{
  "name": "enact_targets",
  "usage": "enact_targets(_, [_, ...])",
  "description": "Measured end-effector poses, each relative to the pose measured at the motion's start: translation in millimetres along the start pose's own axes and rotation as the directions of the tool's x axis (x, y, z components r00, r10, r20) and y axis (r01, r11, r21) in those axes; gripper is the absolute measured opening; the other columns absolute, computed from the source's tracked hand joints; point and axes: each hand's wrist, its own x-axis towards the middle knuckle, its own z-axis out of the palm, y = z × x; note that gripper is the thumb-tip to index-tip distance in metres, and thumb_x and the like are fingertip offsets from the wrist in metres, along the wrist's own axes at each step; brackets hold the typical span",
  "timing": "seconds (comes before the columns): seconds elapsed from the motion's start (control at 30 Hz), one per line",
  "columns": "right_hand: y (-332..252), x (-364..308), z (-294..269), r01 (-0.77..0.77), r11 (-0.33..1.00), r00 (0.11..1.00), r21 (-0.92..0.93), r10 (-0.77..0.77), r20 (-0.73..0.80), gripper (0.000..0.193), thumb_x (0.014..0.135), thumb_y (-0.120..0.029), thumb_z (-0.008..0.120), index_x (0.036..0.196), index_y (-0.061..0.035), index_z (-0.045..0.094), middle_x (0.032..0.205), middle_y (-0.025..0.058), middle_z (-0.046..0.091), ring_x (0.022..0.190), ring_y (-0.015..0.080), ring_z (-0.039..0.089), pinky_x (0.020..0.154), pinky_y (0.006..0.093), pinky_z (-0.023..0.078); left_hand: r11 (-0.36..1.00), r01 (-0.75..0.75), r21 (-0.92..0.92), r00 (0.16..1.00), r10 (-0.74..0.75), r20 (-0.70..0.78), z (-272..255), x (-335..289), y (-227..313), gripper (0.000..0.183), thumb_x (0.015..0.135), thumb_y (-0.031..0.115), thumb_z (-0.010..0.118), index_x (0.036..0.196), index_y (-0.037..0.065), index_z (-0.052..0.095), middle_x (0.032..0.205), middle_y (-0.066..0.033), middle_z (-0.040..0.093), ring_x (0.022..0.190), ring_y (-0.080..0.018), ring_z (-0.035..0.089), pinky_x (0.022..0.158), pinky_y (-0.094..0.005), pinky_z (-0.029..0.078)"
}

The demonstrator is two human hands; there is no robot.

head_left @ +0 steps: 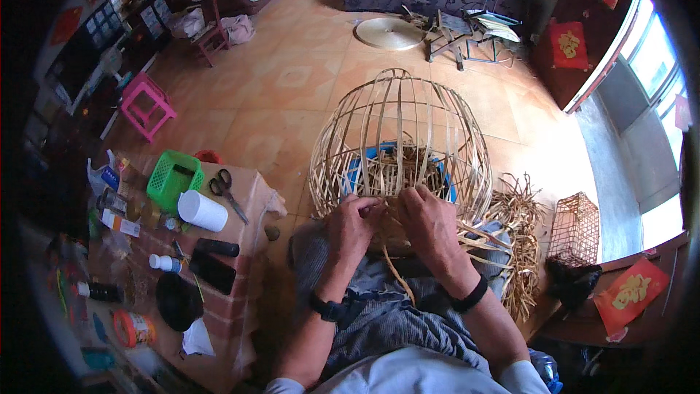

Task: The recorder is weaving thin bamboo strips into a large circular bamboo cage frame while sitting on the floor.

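Note:
A large open-ribbed, dome-shaped basket frame [399, 102] of pale bamboo strips rests against my lap. At its near rim my left hand [354, 228] pinches the woven edge, with fingertips bent inward. Close beside it, my right hand [428, 225] grips strips at the same rim, fingers curled and thumb tucked in. One loose bamboo strip [398, 274] hangs between my hands onto my lap. More strip ends fan out to the right from under my right hand. Through the ribs shows a blue tub [353, 175] with cut strips in it. My fingers hide the exact weave they hold.
A heap of strips [519, 270] and a wire cage [574, 228] lie to the right. On the left, a cloth-covered table [244, 248] bears scissors [229, 194], a green basket [175, 179] and a white cylinder [203, 211]. Farther off are a pink stool [147, 107] and a round woven disc [389, 33].

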Motion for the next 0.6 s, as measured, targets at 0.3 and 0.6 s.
enact_targets(0.3, [-12,5,19,0.073,0.984,0.995,-0.163,-0.062,0.073,0.023,0.085,-0.014,0.072,0.103,-0.0048,0.061,0.095,0.0178,0.064,0.087,0.0385,0.073,0.069,0.0500,0.057,0.995,-0.058,0.083,0.997,0.063,-0.054,7,-1,-5,0.021,0.094,0.012,0.076,0.111,0.002,0.079,0.104,-0.0194,0.074,0.100,-0.0382,0.074,0.088,-0.0444,0.057])
enact_targets(0.6, [-17,-8,19,0.013,0.999,1.000,-0.042,-0.013,-0.009,0.019,0.087,-0.016,0.073,0.101,-0.0036,0.067,0.101,0.0170,0.065,0.087,0.0382,0.073,0.069,0.0506,0.057,0.937,-0.134,0.323,0.990,0.143,-0.003,5,-11,15,0.029,0.093,0.005,0.068,0.121,0.002,0.073,0.105,-0.0210,0.069,0.099,-0.0428,0.071,0.087,-0.0498,0.056])
